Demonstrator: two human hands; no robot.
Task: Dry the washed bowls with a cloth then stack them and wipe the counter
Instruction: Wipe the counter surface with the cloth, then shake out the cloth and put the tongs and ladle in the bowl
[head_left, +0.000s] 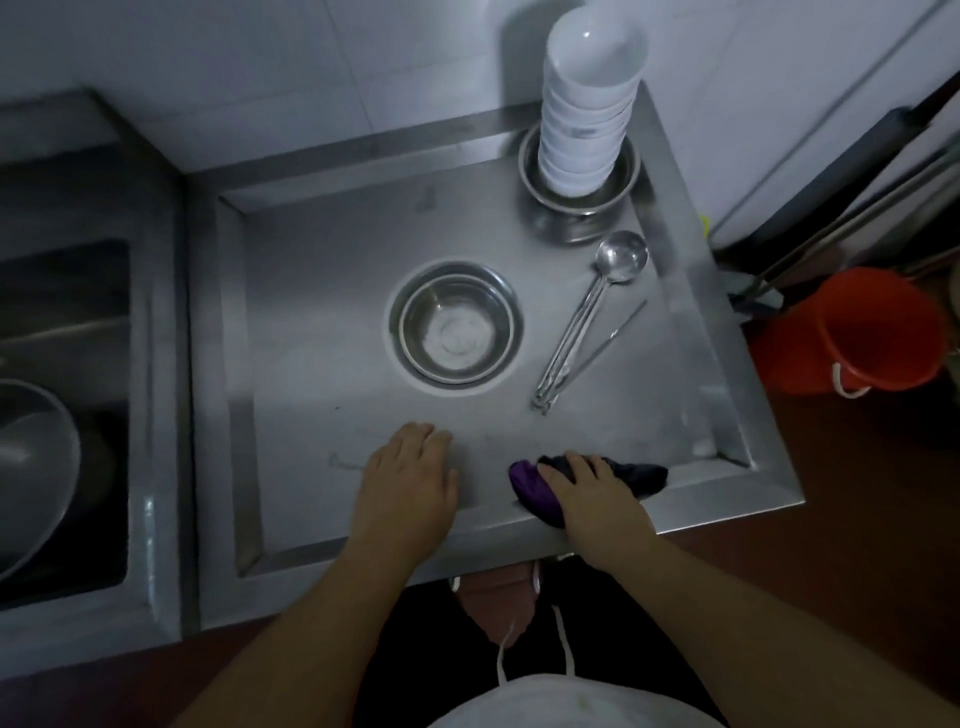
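Wiping well means the right hand (592, 493), fingers pressing the cloth (535, 493), sweeps the worktop (311, 312) evenly (left hand (410, 467) spread flat).

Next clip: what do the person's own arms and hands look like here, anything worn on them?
Both forearms are bare up to the frame's edge: no sleeves in view. The left hand and right hand carry no gloves, and no rings, watch or bracelets show. Below the arms a white garment with white drawstrings hangs over dark clothing.
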